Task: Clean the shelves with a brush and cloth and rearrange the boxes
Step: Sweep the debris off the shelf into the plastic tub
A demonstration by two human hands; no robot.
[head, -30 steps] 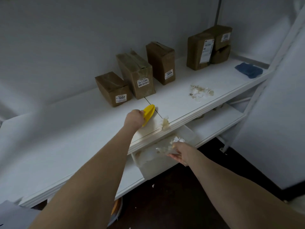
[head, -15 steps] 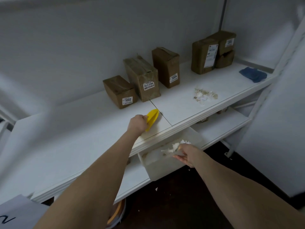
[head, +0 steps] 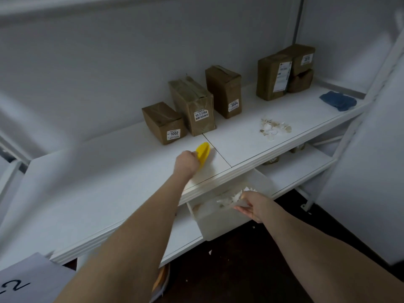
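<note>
My left hand (head: 187, 164) grips a yellow brush (head: 203, 152) on the white upper shelf (head: 109, 182), just in front of the brown boxes. My right hand (head: 253, 205) holds the rim of a white bin (head: 220, 219) below the shelf edge; paper scraps lie inside it. Three labelled boxes stand in a row: box 1002 (head: 164, 122), box 3304 (head: 192, 104) and box 3004 (head: 224, 90). More boxes (head: 273, 76) stand at the back right. A pile of scraps (head: 274, 129) lies on the shelf. A blue cloth (head: 337, 100) lies at the far right.
A lower shelf (head: 295, 171) runs under the upper one, with small items in shadow at its back. A white panel (head: 371, 171) stands at the right. The floor (head: 240, 270) is dark. A paper sheet (head: 26, 281) with a number lies at bottom left.
My left hand drew the brush back from the shelf edge towards the boxes. The scrap at the edge is gone from the shelf. My right hand still holds the bin.
</note>
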